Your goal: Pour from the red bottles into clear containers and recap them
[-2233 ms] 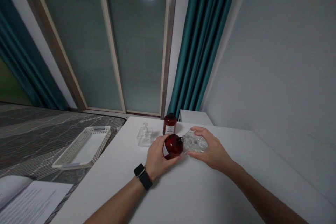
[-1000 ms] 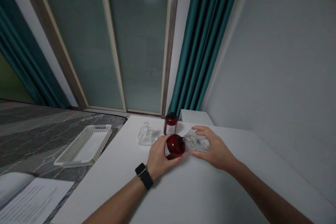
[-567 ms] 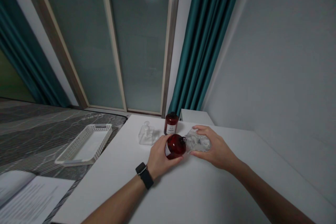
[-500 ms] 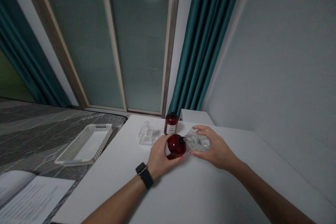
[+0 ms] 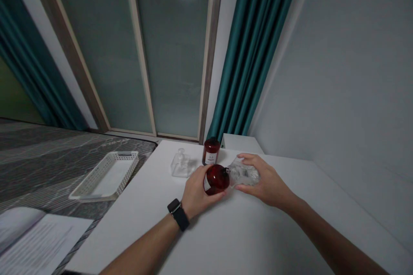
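Note:
My left hand [image 5: 198, 195], with a black watch on the wrist, is wrapped round a dark red-brown bottle [image 5: 217, 179] that is tilted to the right. Its narrow neck meets a clear glass bottle [image 5: 243, 172], which lies tipped on its side in my right hand [image 5: 266, 184]. Whether any liquid passes between the two is too small to tell. Behind them a second red-brown bottle [image 5: 211, 152] with a white label stands upright. A clear, square-based glass bottle [image 5: 180, 165] with a round top stands to the left of my left hand.
Everything stands on a white table [image 5: 226, 240]. Beyond its left edge, a white perforated basket [image 5: 108, 176] and an open book [image 5: 41, 240] rest on a grey patterned surface. A white cabinet [image 5: 241, 142] adjoins the far edge, near the teal curtain [image 5: 251, 60].
The view has shifted very slightly. Both hands keep their hold, and the two bottles stay neck to neck in nearly the same position.

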`<state>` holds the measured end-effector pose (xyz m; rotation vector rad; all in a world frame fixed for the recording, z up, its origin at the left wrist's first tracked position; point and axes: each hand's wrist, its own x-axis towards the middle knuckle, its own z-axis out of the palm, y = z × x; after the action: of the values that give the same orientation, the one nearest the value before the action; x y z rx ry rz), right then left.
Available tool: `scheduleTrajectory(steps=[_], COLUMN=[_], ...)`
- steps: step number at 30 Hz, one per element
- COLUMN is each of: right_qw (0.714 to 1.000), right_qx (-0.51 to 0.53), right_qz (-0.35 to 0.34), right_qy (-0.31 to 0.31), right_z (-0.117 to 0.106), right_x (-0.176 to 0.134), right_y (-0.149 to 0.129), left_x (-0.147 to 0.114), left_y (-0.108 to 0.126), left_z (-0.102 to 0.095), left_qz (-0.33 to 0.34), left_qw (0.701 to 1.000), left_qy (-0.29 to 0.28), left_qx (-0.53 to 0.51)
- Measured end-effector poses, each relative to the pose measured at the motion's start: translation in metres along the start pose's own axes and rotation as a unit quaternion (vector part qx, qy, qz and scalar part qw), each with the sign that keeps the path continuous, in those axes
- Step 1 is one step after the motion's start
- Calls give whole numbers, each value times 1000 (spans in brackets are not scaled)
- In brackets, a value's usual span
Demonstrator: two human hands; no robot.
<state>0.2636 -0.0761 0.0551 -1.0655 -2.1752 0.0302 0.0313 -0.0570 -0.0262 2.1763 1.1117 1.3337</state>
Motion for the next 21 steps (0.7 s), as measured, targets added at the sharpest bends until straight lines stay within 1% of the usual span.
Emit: scheduleTrajectory(steps=[5,21], right_qw=[1000,1000], right_qx=[-2,-5], right_qz=[1,-14], right_qy=[-7,-13], right_z=[-1,-2], right_x=[1,2], right_y=[-1,1], left_x=[-1,-1], left_y=[0,-1], left_z=[0,1], left_qz=[4,-2], left_qw=[1000,1000], left_qy=[8,0], left_qx=[-4,-1])
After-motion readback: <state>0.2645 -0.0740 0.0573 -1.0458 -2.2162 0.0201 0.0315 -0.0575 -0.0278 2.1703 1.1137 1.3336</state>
